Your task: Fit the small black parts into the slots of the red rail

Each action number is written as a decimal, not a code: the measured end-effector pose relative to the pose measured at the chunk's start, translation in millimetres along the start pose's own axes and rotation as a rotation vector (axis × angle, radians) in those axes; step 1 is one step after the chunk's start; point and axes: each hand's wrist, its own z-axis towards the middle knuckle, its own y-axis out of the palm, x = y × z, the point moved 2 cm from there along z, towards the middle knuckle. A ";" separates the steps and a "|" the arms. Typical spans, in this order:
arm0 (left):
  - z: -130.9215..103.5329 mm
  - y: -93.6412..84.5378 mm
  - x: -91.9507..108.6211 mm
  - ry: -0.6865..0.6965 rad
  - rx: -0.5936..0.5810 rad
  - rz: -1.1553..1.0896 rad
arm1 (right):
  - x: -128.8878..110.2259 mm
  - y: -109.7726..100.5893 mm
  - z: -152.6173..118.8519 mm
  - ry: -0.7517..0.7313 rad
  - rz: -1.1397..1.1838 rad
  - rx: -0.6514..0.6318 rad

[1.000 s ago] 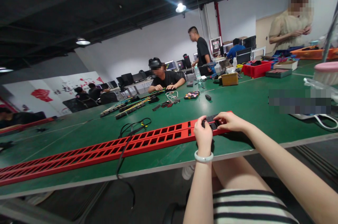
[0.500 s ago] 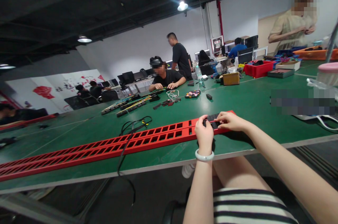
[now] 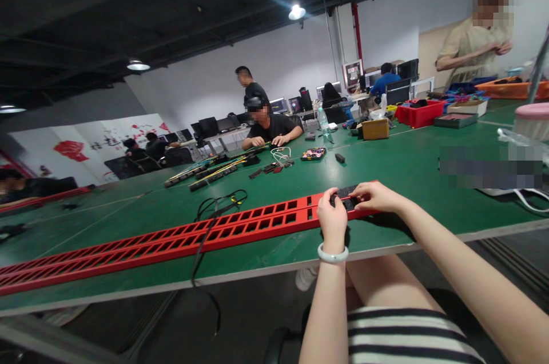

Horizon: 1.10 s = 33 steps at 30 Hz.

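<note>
A long red slotted rail (image 3: 257, 221) lies along the near side of the green table. At its right end sit black block-shaped parts (image 3: 346, 191), whose exact kind I cannot make out. My left hand (image 3: 332, 214), with a pale bangle at the wrist, has its fingers curled round the left side of these parts. From the right, my right hand (image 3: 377, 197) pinches at their other side, fingertips pressed together and partly hidden. A black strap (image 3: 205, 238) lies across the rail and hangs over the table's front edge.
On the green table (image 3: 398, 164) are a small black piece (image 3: 339, 158), a tray of small parts (image 3: 313, 154), black strips with yellow wires (image 3: 217, 175) and a water bottle (image 3: 325, 124). A red bin (image 3: 418, 114) stands farther right. A co-worker (image 3: 268, 127) works opposite.
Both my hands stay at the rail's right end, with only slight finger movement on the right. A standing person in the background has moved left, behind the seated co-worker.
</note>
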 end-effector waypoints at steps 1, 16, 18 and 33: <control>0.1 0.0 -0.2 0.001 0.000 -0.003 | 0.0 -0.3 0.2 0.000 0.002 0.000; 0.6 0.6 -2.0 -0.010 -0.002 0.001 | -3.0 -2.0 0.4 -0.108 -0.036 -0.062; 0.7 0.7 -2.2 -0.011 -0.004 0.002 | -3.2 -2.3 0.4 -0.103 -0.030 -0.057; 0.2 0.9 -3.5 -0.015 -0.001 0.004 | -2.1 -1.7 -0.5 -0.089 -0.012 -0.037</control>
